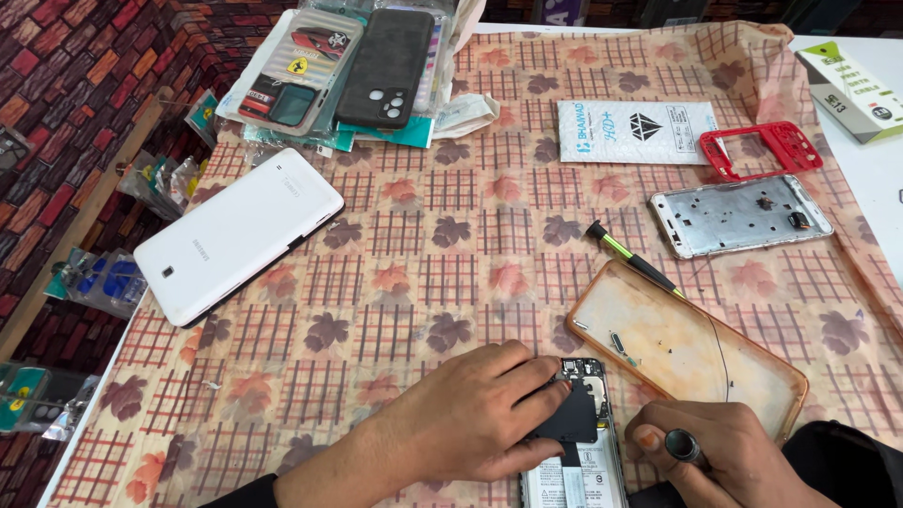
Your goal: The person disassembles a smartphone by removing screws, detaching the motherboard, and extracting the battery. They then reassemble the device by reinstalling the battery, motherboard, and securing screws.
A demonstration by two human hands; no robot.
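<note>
Left hand (470, 414) pressing on opened phone (576, 442) at near edge of surface (423, 254), fingers gripping its black cover piece (569, 414), right hand (724, 452) clenched beside it, clear orange case (687, 348) holding tiny screws (658, 350), screwdriver (632, 259) across its rim

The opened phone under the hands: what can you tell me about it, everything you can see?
The opened phone lies flat at the near edge of the cloth-covered table, back cover off, with metal shielding, small parts and a pale battery exposed. A black flap lies across its upper half, with the left hand resting on it, fingertips pinching the flap. The right hand, wearing a dark-stoned ring, sits against its right side. Its lower end runs out of view.
</note>
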